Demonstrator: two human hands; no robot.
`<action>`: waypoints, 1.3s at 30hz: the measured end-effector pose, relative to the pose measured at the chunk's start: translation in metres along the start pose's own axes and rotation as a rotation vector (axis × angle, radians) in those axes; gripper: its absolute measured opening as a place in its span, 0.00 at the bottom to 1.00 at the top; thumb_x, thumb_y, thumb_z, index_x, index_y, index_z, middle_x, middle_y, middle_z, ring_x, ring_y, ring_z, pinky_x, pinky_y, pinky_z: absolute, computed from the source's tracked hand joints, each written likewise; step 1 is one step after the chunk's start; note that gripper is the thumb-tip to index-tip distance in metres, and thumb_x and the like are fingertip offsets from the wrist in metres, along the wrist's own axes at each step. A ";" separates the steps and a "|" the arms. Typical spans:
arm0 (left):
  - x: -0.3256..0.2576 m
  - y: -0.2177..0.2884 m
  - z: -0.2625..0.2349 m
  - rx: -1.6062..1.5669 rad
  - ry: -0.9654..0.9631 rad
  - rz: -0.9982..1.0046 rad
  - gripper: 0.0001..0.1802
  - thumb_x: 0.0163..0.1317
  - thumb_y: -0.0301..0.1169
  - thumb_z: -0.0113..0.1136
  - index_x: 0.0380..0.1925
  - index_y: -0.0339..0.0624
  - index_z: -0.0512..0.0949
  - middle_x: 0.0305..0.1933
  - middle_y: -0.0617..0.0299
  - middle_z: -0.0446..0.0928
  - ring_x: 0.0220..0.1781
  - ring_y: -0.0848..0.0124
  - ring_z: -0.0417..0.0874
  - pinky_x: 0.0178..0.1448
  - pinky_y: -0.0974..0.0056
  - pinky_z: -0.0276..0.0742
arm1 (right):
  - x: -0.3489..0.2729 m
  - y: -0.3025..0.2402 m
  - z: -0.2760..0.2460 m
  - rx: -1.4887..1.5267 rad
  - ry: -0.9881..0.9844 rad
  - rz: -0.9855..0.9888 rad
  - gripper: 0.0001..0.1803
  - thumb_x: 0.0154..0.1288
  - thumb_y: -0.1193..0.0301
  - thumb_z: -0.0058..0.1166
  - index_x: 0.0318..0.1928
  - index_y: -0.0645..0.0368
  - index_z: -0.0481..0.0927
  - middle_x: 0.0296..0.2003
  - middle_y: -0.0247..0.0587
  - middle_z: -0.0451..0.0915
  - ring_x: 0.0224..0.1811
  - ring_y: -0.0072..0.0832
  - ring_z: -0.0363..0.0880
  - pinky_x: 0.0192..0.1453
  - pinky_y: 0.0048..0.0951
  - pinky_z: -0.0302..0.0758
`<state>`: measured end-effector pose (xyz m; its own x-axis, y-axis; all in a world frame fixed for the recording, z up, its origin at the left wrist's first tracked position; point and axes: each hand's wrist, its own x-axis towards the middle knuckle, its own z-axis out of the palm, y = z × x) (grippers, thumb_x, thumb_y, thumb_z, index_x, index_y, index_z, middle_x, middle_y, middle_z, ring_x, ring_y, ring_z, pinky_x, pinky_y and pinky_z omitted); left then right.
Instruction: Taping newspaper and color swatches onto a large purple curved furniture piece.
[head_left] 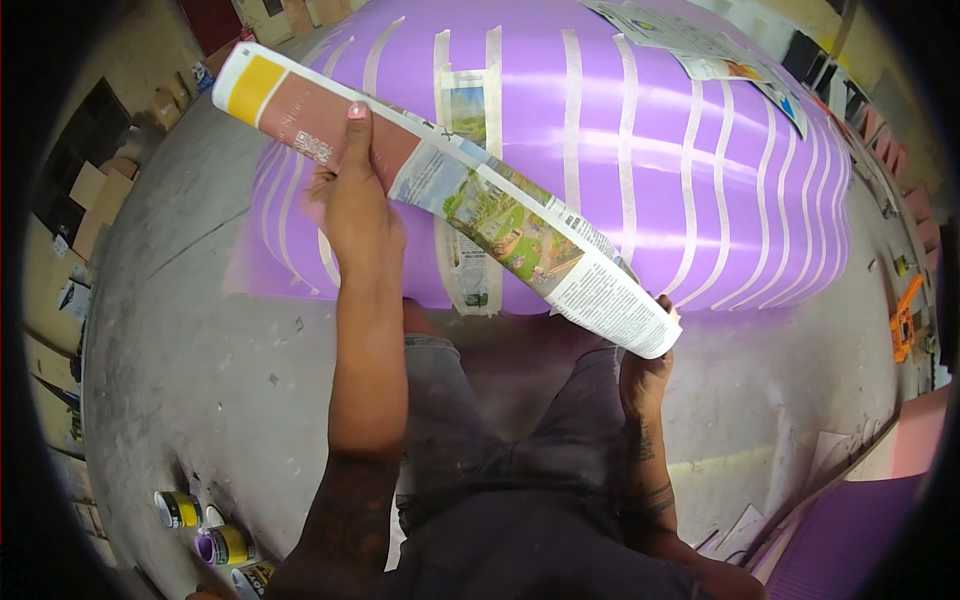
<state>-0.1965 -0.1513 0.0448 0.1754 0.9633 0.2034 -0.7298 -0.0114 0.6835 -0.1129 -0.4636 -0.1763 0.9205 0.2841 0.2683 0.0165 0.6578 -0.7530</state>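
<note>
A long folded strip of newspaper [515,225] slants across the view, its upper end at the left and its lower end at the right. My left hand [355,195] grips it near the upper end, thumb lying on the printed face. At the lower right end my right hand [650,365] holds it from beneath, most of the fingers hidden behind the paper. Beyond it stands a large glossy purple rounded form [530,100] crossed by many strips of pale masking tape [628,150]. One gap between two tapes bears newspaper [467,110], partly covered by the strip I hold.
More newspaper sheets [690,45] lie on the form's upper right. Paint cans [225,543] stand on the grey floor [210,370] at lower left. An orange object [906,320] is at the right, and cardboard boxes [100,195] line the left wall. A purple panel [850,545] is at lower right.
</note>
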 end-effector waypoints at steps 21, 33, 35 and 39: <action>0.003 -0.027 -0.032 0.069 0.134 -0.172 0.22 0.68 0.31 0.71 0.56 0.31 0.75 0.54 0.53 0.83 0.52 0.62 0.88 0.59 0.55 0.87 | 0.000 -0.035 0.019 -0.443 0.021 -0.318 0.43 0.58 0.81 0.75 0.71 0.72 0.67 0.69 0.48 0.73 0.65 0.29 0.74 0.69 0.31 0.70; 0.016 -0.027 -0.040 -0.034 -0.179 0.026 0.22 0.66 0.32 0.73 0.56 0.37 0.77 0.54 0.58 0.84 0.53 0.67 0.86 0.60 0.60 0.83 | 0.005 -0.048 0.030 -0.469 0.035 0.047 0.36 0.60 0.72 0.76 0.66 0.73 0.74 0.56 0.44 0.83 0.53 0.23 0.80 0.62 0.27 0.75; 0.011 -0.026 -0.034 -0.045 -0.161 0.021 0.19 0.66 0.30 0.73 0.53 0.35 0.79 0.51 0.58 0.84 0.51 0.70 0.85 0.58 0.63 0.82 | 0.003 -0.045 0.026 -0.401 0.064 0.112 0.36 0.61 0.72 0.76 0.66 0.72 0.75 0.53 0.41 0.83 0.49 0.22 0.81 0.57 0.26 0.76; 0.012 -0.028 -0.036 0.032 -0.177 0.030 0.22 0.66 0.31 0.73 0.56 0.35 0.78 0.54 0.58 0.84 0.52 0.70 0.85 0.58 0.64 0.82 | -0.005 -0.029 0.018 -0.440 0.140 0.100 0.30 0.68 0.69 0.70 0.66 0.70 0.76 0.45 0.32 0.82 0.37 0.15 0.74 0.41 0.20 0.70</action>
<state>-0.1973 -0.1302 0.0027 0.2691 0.9003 0.3422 -0.7157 -0.0508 0.6966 -0.1251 -0.4716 -0.1450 0.9693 0.2140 0.1206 0.0612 0.2653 -0.9622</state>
